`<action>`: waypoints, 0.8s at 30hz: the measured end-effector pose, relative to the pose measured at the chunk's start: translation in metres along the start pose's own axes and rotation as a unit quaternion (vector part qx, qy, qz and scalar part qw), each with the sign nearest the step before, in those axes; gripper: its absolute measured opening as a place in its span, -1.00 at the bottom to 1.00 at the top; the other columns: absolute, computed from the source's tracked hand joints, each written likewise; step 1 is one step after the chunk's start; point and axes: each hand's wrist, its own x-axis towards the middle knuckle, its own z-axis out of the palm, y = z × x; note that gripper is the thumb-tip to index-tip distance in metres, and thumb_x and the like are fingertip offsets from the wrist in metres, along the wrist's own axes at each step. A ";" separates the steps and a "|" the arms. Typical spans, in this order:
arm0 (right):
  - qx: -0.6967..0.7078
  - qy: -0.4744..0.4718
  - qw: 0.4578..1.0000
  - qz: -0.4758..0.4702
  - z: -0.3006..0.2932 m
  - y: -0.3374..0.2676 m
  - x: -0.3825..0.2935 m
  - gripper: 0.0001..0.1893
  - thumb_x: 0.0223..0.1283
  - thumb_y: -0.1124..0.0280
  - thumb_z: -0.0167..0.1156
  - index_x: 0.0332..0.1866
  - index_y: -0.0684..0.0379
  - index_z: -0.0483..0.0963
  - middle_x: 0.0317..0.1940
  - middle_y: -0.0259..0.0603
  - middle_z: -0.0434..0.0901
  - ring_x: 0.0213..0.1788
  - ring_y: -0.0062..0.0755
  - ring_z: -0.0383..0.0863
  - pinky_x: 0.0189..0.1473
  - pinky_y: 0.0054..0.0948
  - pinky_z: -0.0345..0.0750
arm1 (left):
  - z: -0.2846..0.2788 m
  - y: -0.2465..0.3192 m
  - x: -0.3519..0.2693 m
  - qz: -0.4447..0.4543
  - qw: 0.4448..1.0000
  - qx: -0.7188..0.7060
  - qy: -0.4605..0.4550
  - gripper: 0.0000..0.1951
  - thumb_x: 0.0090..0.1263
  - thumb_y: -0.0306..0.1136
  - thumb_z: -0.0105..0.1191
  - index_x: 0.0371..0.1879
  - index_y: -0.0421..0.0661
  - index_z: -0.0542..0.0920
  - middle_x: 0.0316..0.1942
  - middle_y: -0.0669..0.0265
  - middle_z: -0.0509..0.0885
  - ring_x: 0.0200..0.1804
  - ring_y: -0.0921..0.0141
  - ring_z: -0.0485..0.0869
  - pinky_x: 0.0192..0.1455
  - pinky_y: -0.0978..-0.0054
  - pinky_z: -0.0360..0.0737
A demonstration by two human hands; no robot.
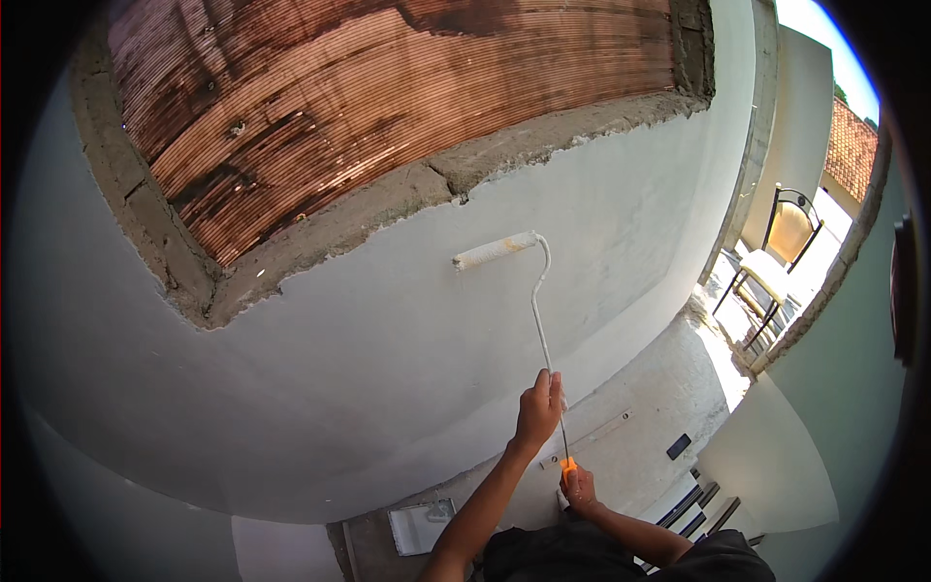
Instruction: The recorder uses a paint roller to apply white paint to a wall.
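A paint roller (pixel 496 250) with a long wire frame lies against the white-painted wall (pixel 407 313) below an unfinished window opening. My left hand (pixel 540 409) grips the middle of its wire shaft. Lower down, my right hand (pixel 580 489) is closed around the orange handle (pixel 569 468). The roller's sleeve is coated in pale paint with a yellowish patch.
Rough mortar edges (pixel 436 178) frame the opening, which corrugated sheeting (pixel 407 94) covers. On the floor are a paint tray (pixel 416 529), a spirit level (pixel 596 436), a phone (pixel 678 447) and dark-edged strips (pixel 684 505). A chair (pixel 771 269) stands beyond the doorway.
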 end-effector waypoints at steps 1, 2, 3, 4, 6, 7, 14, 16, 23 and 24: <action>-0.001 0.005 1.000 -0.002 0.004 0.004 0.004 -0.48 0.53 -0.04 -0.18 -0.38 0.22 0.39 -0.69 -0.38 0.37 -0.63 -0.62 0.38 -0.56 -0.50 0.32 | -0.001 -0.006 0.000 -0.005 1.000 0.006 0.004 -0.70 0.63 -0.27 -0.14 -0.40 -0.16 0.35 -0.72 0.21 0.54 -0.62 0.26 0.64 -0.55 0.37 0.51; 0.001 -0.009 1.000 0.006 0.008 0.008 0.011 -0.46 0.53 -0.06 -0.19 -0.39 0.21 0.38 -0.69 -0.38 0.37 -0.64 -0.61 0.38 -0.56 -0.50 0.32 | -0.006 -0.013 0.004 -0.011 1.000 0.012 0.017 -0.70 0.63 -0.25 -0.15 -0.39 -0.15 0.36 -0.73 0.21 0.55 -0.62 0.24 0.66 -0.56 0.35 0.52; 0.004 -0.017 1.000 0.019 0.009 0.014 0.014 -0.45 0.53 -0.08 -0.20 -0.41 0.21 0.37 -0.69 -0.37 0.37 -0.64 -0.60 0.38 -0.56 -0.50 0.32 | -0.010 -0.017 0.010 -0.007 0.999 0.038 0.005 -0.69 0.64 -0.22 -0.17 -0.38 -0.15 0.36 -0.73 0.20 0.56 -0.61 0.21 0.67 -0.56 0.33 0.53; 0.003 -0.009 1.000 0.022 0.013 0.011 0.020 -0.45 0.53 -0.08 -0.20 -0.41 0.21 0.37 -0.69 -0.37 0.37 -0.64 -0.60 0.38 -0.56 -0.50 0.32 | -0.015 -0.013 0.016 0.000 0.999 0.050 -0.002 -0.68 0.64 -0.22 -0.17 -0.38 -0.16 0.37 -0.73 0.19 0.57 -0.60 0.21 0.68 -0.56 0.33 0.53; 0.002 -0.017 1.000 0.003 0.021 0.000 0.039 -0.44 0.54 -0.08 -0.23 -0.46 0.18 0.33 -0.70 -0.37 0.34 -0.66 -0.58 0.36 -0.58 -0.48 0.32 | -0.023 -0.001 0.031 0.019 0.997 0.076 -0.010 -0.68 0.64 -0.21 -0.18 -0.37 -0.16 0.39 -0.72 0.17 0.58 -0.59 0.19 0.69 -0.56 0.32 0.54; 0.003 -0.004 1.000 0.003 0.026 -0.017 0.050 -0.44 0.54 -0.08 -0.23 -0.46 0.18 0.33 -0.70 -0.37 0.34 -0.66 -0.58 0.36 -0.58 -0.48 0.32 | -0.030 0.007 0.042 0.034 0.995 0.091 -0.010 -0.68 0.64 -0.21 -0.18 -0.37 -0.16 0.40 -0.72 0.17 0.59 -0.59 0.18 0.69 -0.55 0.32 0.55; 0.026 -0.023 0.999 -0.004 0.070 -0.027 0.041 -0.40 0.56 -0.09 -0.35 -0.50 0.17 0.29 -0.71 -0.33 0.32 -0.67 -0.49 0.34 -0.55 -0.43 0.36 | -0.052 -0.002 0.045 0.037 0.993 0.104 -0.043 -0.68 0.63 -0.22 -0.19 -0.35 -0.19 0.42 -0.72 0.16 0.60 -0.59 0.17 0.69 -0.52 0.26 0.57; 0.036 -0.023 0.999 0.022 0.085 0.015 0.010 -0.41 0.57 -0.08 -0.35 -0.47 0.17 0.30 -0.68 -0.35 0.34 -0.63 -0.50 0.36 -0.52 -0.44 0.37 | -0.052 -0.031 0.012 0.008 0.992 0.108 -0.069 -0.70 0.63 -0.23 -0.19 -0.34 -0.19 0.42 -0.72 0.15 0.61 -0.58 0.17 0.69 -0.52 0.27 0.57; -0.111 0.112 0.987 -0.002 0.084 0.078 -0.118 -0.47 0.45 -0.07 -0.03 -0.42 0.24 0.41 -0.66 -0.27 0.37 -0.56 -0.51 0.34 -0.49 -0.39 0.32 | -0.071 -0.131 -0.112 -0.035 0.965 0.220 -0.136 -0.64 0.58 -0.06 -0.15 -0.32 -0.13 0.47 -0.48 0.06 0.72 -0.35 -0.03 0.71 -0.31 -0.01 0.59; -0.141 0.116 0.983 0.017 0.064 0.080 -0.130 -0.49 0.41 -0.05 0.02 -0.41 0.25 0.42 -0.65 -0.17 0.38 -0.57 -0.43 0.36 -0.47 -0.34 0.33 | -0.063 -0.125 -0.125 -0.060 0.970 0.167 -0.169 -0.65 0.59 -0.07 -0.16 -0.30 -0.12 0.47 -0.46 0.05 0.72 -0.35 -0.04 0.70 -0.31 -0.02 0.57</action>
